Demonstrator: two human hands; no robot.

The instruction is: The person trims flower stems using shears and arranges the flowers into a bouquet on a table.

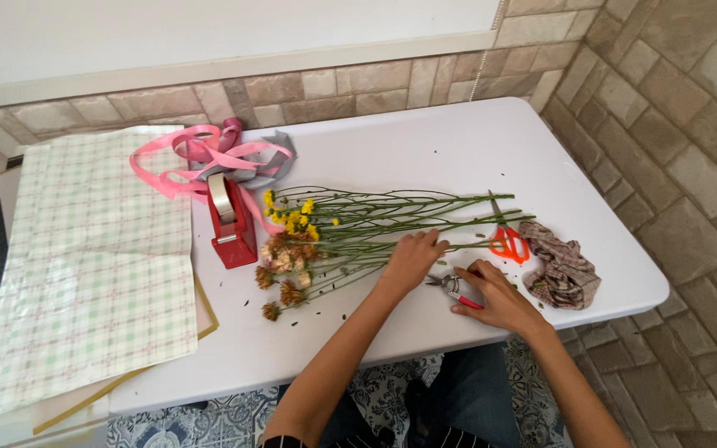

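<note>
A white table (425, 149) stands against a brick wall (317, 93). At its middle lies a bunch of flowers (350, 236), yellow and brownish heads pointing left and green stems running right. The left hand (412, 257) rests flat on the stems. Just right of it, the right hand (499, 297) grips red-handled pruners (456, 288). Beyond the stem ends lie orange scissors (508, 241) and a crumpled cloth (564, 267). Left of the flowers stands a red tape dispenser (230, 222), with pink ribbon (201, 158) behind it and checked wrapping paper (93, 249) farther left.

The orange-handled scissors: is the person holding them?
No, the orange-handled scissors lie on the table beyond the right hand, which rests on small pruners.
</note>
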